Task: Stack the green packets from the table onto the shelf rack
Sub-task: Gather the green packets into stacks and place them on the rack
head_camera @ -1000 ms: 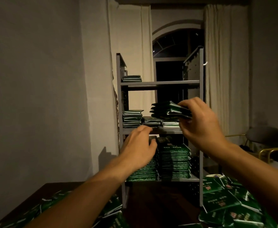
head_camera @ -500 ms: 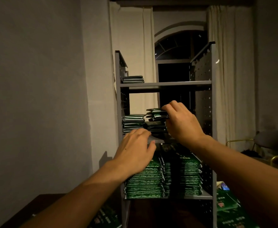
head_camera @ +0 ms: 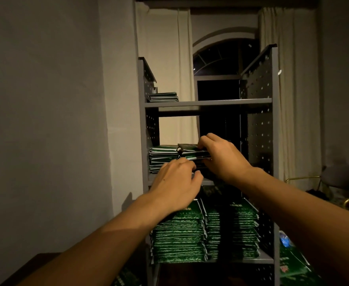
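Head view shows the right hand [head_camera: 221, 155] pinching a bundle of green packets [head_camera: 192, 152] onto the middle tier of the shelf rack [head_camera: 208, 103], beside an existing pile; the left hand [head_camera: 175, 186], fingers curled at the tier's edge, seemingly steadies it.

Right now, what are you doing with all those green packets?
A person is putting green packets onto a grey shelf rack. The right hand holds a small bundle of packets on the middle shelf, beside a short stack already there. The left hand rests at the front edge of that shelf, holding nothing that shows. The lower shelf has tall stacks, the top shelf has only a few packets, and more packets wait down at the lower right.
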The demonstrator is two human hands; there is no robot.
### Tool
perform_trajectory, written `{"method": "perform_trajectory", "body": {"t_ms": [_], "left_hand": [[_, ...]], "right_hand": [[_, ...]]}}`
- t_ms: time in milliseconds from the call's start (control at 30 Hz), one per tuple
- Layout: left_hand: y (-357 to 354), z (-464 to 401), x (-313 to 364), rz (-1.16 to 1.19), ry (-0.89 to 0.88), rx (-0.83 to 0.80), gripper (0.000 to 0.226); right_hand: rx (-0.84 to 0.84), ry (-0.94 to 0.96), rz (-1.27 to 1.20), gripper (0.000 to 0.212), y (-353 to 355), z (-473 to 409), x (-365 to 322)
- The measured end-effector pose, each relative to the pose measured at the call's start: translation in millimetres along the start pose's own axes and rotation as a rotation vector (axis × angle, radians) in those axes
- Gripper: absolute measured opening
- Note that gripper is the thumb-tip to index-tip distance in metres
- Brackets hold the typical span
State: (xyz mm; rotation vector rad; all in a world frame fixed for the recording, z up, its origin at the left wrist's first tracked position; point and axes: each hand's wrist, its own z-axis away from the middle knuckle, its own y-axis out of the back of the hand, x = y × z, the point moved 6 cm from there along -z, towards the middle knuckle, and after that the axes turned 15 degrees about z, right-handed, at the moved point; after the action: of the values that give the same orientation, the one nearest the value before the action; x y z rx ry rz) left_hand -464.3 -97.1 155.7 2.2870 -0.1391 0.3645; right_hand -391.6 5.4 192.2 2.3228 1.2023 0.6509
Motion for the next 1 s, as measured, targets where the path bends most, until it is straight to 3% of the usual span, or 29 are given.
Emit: {"method": "perform_trajectory", "body": {"t_ms": [300, 533, 767, 1000], "left_hand": [[-1.3, -24.4, -8.1, -0.057, 0.088, -0.009, 0.033], [-2.4, -23.5, -13.7, -0.058, 0.122, 0.038, 0.026], [17.7, 9.8, -3.0, 0.038, 0.087, 0.138, 0.019], [29.3, 63.1, 24.5, 0.038, 0.095, 0.051, 0.020]], "right_hand": [[-0.013, 0.002, 0.056, 0.026, -4.4, -11.9, 6.0], [-0.041, 0.014, 0.032, 0.046, -1.6, -7.3, 3.2], [-0.088, -0.094, -0.084, 0.021, 32.3, 33.3, 7.3], [-0.252, -0.124, -0.143, 0.012, 66.6, 79.6, -13.9]]}}
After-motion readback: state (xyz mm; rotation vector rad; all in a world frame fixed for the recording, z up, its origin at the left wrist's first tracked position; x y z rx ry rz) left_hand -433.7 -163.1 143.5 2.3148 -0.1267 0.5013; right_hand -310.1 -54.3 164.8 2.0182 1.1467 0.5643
